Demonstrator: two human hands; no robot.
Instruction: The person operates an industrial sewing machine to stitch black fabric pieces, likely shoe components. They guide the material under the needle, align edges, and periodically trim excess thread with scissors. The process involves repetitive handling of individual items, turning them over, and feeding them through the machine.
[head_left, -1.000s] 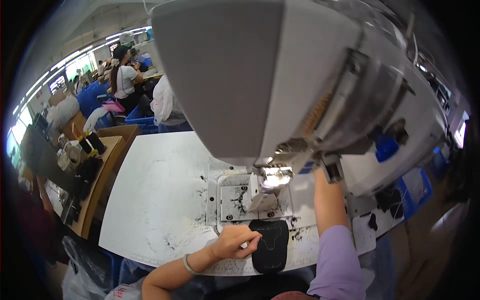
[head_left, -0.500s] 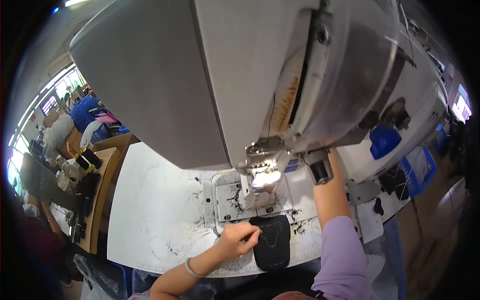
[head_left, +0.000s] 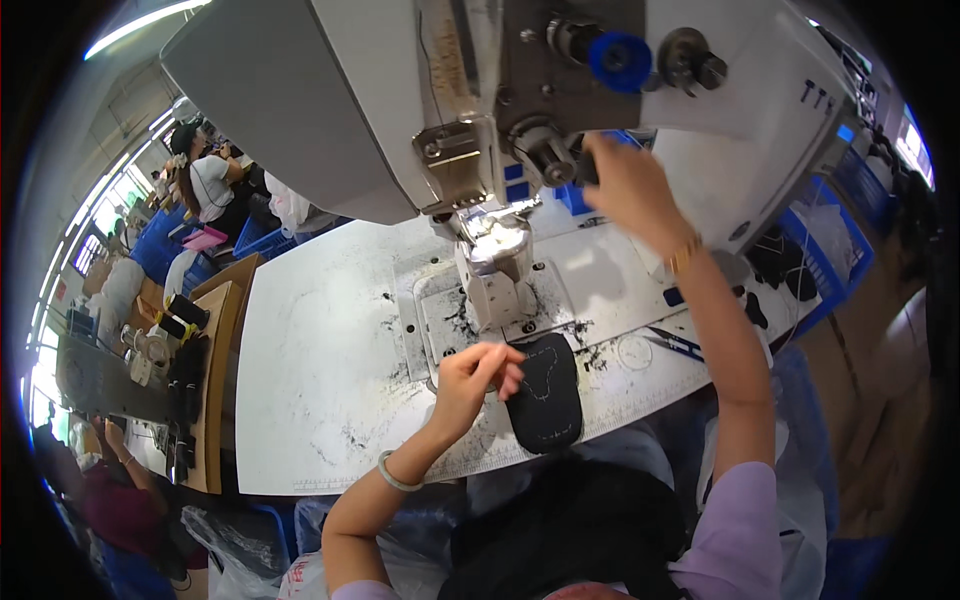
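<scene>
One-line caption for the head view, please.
Left hand pinches at a dark fabric piece on the white table; right hand reaches the sewing machine.

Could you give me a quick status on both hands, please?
Left hand pinching edge of dark oval fabric piece. Right hand raised at white sewing machine. Nothing between them.

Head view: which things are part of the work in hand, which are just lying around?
In use:
- dark fabric piece, left hand at its edge
- sewing machine, right hand up at its head
- white table

Lying about:
- scissors right of the fabric
- blue bin, far right
- thread spools on the side bench
</scene>
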